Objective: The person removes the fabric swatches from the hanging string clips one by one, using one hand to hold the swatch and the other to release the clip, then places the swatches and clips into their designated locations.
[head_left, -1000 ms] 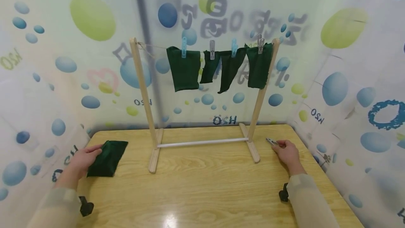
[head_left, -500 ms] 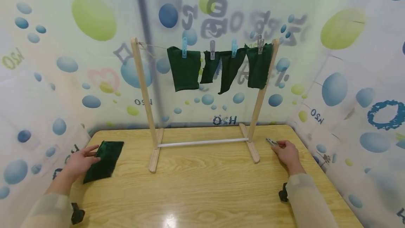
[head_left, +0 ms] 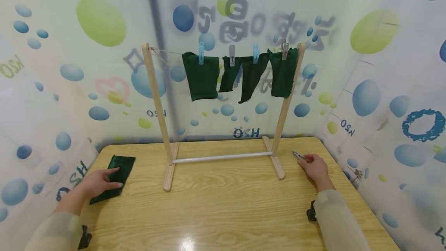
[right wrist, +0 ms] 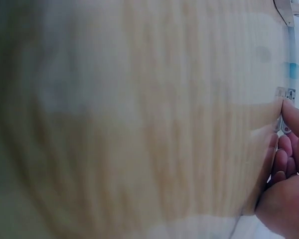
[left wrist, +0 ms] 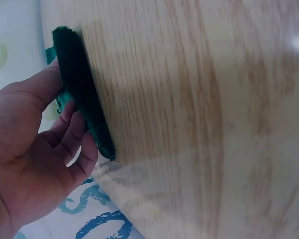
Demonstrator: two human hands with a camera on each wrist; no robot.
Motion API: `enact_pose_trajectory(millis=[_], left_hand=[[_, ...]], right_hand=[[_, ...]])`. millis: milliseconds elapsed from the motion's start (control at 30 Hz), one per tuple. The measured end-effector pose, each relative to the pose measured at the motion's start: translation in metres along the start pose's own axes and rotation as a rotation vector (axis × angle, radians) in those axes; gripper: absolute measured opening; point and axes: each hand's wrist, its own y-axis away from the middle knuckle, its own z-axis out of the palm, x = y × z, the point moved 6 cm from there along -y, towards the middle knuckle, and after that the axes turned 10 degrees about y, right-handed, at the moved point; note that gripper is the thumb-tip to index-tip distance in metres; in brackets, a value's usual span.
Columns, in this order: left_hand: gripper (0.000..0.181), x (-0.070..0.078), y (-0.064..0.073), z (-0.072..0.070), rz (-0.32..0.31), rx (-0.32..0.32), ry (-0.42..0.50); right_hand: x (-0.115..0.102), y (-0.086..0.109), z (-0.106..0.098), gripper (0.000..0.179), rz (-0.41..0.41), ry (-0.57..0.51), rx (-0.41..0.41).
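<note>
A dark green cloth [head_left: 123, 164] lies flat near the left edge of the wooden table [head_left: 223, 204]. My left hand [head_left: 116, 178] lies over its near end. In the left wrist view my left hand [left wrist: 70, 112] has the thumb on one side of the cloth [left wrist: 92, 124] and curled fingers on the other. My right hand [head_left: 304, 160] rests on the table at the right and pinches a small grey clothespin [head_left: 297, 155] beside the rack's right foot. The right wrist view shows my right hand [right wrist: 284, 134] at the clothespin [right wrist: 284, 93].
A wooden drying rack [head_left: 155, 100] stands at the back middle of the table, its string holding several green cloths [head_left: 200, 74] under blue and grey pegs. Its two feet and a white crossbar [head_left: 223, 157] sit on the tabletop. Bubble-print sheeting walls in three sides.
My left hand has gone from the cloth's left edge onto its near end. The cloth has shifted left and turned, and looks narrower. My right hand has stayed put.
</note>
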Motion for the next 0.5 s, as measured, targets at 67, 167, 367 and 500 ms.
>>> enact_pose_trajectory(millis=[67,167,367,500], left_hand=[[0.101,0.001,-0.002,-0.001,0.008,0.008,0.011],[0.098,0.003,-0.004,0.000,0.023,0.011,0.003],[0.095,0.013,-0.004,0.001,0.062,0.008,-0.152],[0.093,0.012,0.001,0.000,0.063,-0.003,-0.125]], right_hand=[[0.001,0.000,0.000,0.059,0.004,0.000,-0.004],[0.002,-0.001,-0.002,0.059,0.012,-0.005,-0.005],[0.005,-0.002,-0.001,0.061,0.017,-0.013,-0.023],[0.005,-0.002,0.001,0.061,0.017,-0.030,-0.044]])
